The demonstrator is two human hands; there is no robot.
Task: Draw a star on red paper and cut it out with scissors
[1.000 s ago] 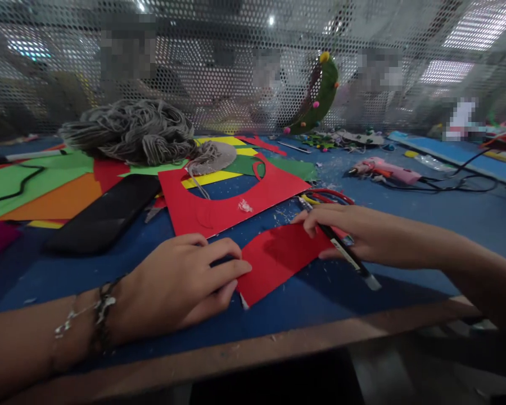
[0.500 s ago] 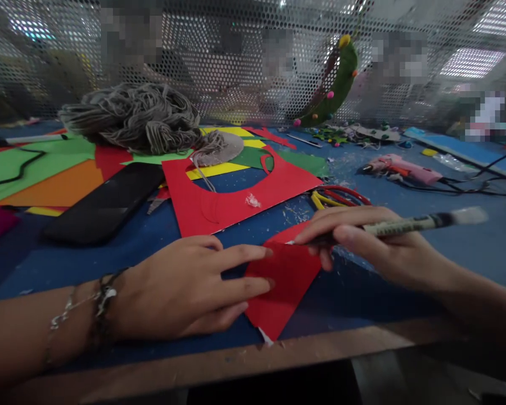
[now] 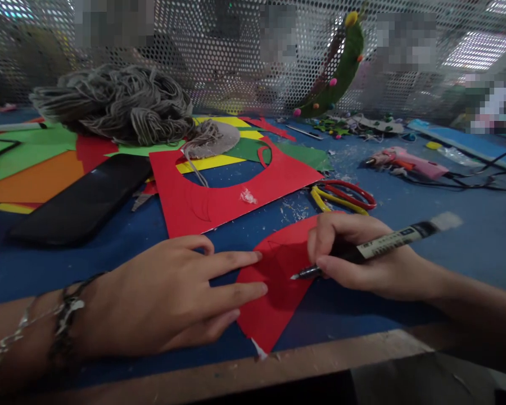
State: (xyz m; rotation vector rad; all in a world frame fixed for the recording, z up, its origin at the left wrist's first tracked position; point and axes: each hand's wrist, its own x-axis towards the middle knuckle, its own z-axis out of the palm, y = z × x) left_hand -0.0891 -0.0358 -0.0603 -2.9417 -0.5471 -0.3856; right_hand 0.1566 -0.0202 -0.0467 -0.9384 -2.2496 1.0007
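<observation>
My left hand [image 3: 181, 295] lies with fingers stretched out, two fingertips pressing on the left part of a red paper piece [image 3: 274, 304] near the table's front edge. The piece has a curved upper edge, a white lower corner and faint dark lines near its top. Held in my right hand [image 3: 362, 253] is a marker pen [image 3: 388, 242], gripped between thumb and fingers. Its tip sits at the middle of the red paper; whether it touches the surface I cannot tell. Behind is a larger red sheet [image 3: 181, 208] with a rounded opening cut out of it.
Scissors [image 3: 324, 201] with red and yellow handles lie behind my right hand. A black phone-like slab [image 3: 84, 199], coloured paper [image 3: 46, 177] and grey yarn [image 3: 122, 107] are at the left. A pink glue gun [image 3: 409, 163] with a cord lies right. A perforated metal screen [image 3: 219, 73] stands behind.
My right hand has moved the pen tip from the upper edge of the red piece down toward its middle. My left hand stays on the paper. The view has shifted slightly.
</observation>
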